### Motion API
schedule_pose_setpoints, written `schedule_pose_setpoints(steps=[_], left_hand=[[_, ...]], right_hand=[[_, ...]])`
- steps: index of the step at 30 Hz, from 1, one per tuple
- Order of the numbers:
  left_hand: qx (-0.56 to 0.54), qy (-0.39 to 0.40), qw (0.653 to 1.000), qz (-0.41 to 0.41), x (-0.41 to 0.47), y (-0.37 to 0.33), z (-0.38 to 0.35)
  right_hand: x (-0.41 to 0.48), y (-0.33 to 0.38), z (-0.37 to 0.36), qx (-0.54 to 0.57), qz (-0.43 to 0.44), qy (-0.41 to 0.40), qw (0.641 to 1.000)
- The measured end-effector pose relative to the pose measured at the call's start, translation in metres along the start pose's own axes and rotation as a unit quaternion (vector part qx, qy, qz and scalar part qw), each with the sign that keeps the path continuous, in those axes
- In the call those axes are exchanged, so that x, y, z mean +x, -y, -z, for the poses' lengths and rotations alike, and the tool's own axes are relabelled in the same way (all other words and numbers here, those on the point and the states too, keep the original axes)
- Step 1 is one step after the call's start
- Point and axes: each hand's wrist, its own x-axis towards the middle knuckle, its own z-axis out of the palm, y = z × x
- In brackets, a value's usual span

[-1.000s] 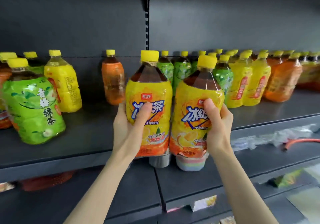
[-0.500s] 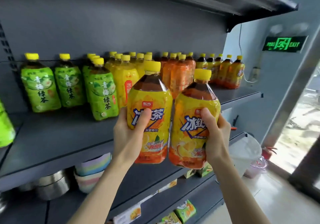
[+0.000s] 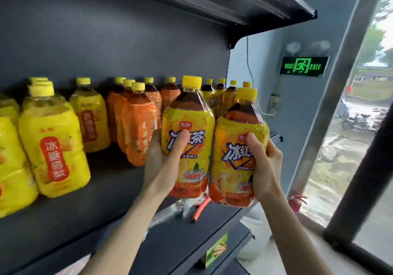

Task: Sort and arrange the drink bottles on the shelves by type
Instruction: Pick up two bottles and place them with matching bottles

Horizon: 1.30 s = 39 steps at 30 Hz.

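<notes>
1. 2 iced-tea bottles are held at the centre of the frame, lifted clear of the shelf [image 3: 106, 200], side by side and about touching.
2. The left hand [image 3: 163, 164] grasps the left bottle [image 3: 191, 113] round its label. Its thumb lies across the front and the other fingers [image 3: 155, 138] wrap behind, mostly hidden.
3. The right hand [image 3: 265, 168] grasps the right bottle [image 3: 231, 175] the same way. This bottle sits slightly lower in the frame.
4. Both bottles are upright with their labels facing out, probably so they can go down front-facing.
5. The matching bottles [image 3: 214, 98] stand just behind the held pair, right of centre, so that end of the shelf is likely the destination.
6. The orange bottles [image 3: 138, 130] at centre left and the yellow bottles [image 3: 53, 147] at far left already stand grouped by type.
</notes>
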Motion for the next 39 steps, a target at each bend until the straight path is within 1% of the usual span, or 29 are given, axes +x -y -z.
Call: schedule_pose_setpoints(steps=[3, 7, 10, 14, 17, 21, 28, 36, 39], left_hand=[[0.002, 0.011, 1.0, 0.004, 0.026, 0.022, -0.045], [-0.003, 0.001, 1.0, 0.019, 0.062, 0.062, -0.11], [-0.006, -0.019, 0.999, 0.025, 0.081, 0.085, -0.156], [0.024, -0.06, 0.997, 0.051, 0.109, 0.118, -0.197], [0.045, -0.105, 0.992, 0.057, 0.127, 0.137, -0.215], [0.08, -0.144, 0.985, 0.054, 0.149, 0.154, -0.231], [0.125, -0.164, 0.977, 0.055, 0.168, 0.178, -0.249], [0.18, -0.194, 0.963, 0.042, 0.177, 0.189, -0.282], [0.182, -0.203, 0.961, 0.044, 0.176, 0.195, -0.298]], right_hand=[[0.043, -0.017, 0.028, 0.003, 0.012, -0.016, 1.0], [0.113, -0.049, 0.069, 0.01, 0.015, -0.013, 1.0], [0.164, -0.07, 0.097, 0.006, 0.012, 0.015, 1.0], [0.227, -0.092, 0.122, -0.001, 0.011, 0.072, 0.997], [0.266, -0.11, 0.126, 0.021, 0.002, 0.106, 0.994], [0.308, -0.136, 0.121, 0.034, -0.011, 0.145, 0.989], [0.351, -0.175, 0.123, 0.071, -0.009, 0.192, 0.979], [0.388, -0.196, 0.14, 0.125, -0.022, 0.241, 0.962], [0.397, -0.2, 0.145, 0.137, -0.03, 0.26, 0.955]])
